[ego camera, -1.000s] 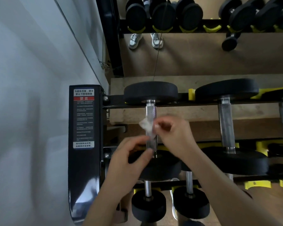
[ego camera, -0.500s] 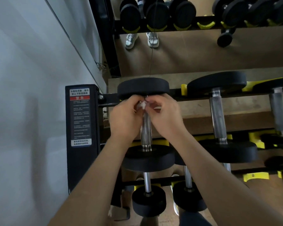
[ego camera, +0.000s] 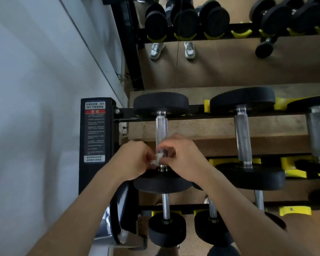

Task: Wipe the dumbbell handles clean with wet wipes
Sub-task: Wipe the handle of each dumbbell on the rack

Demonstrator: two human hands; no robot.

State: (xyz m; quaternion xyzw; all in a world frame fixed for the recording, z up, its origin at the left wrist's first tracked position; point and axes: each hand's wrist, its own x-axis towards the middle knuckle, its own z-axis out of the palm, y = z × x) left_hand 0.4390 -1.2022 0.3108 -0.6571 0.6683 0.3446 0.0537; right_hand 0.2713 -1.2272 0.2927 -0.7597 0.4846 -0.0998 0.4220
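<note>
Both the left hand point(ego camera: 135, 159) and right hand point(ego camera: 181, 157) pinch a wet wipe point(ego camera: 158, 159) around the knurled dumbbell handle point(ego camera: 161, 132); the neighbouring handles point(ego camera: 243, 137) to the right look untouched.

Left hand point(ego camera: 132, 159), right hand point(ego camera: 181, 157) pinch wipe point(ego camera: 157, 160) around dumbbell handle point(ego camera: 161, 132).

Head view, steeply downward, close

wall point(ego camera: 35, 89): pale grey | floor point(ego camera: 229, 71): brown | mirror point(ego camera: 220, 58) behind
</note>
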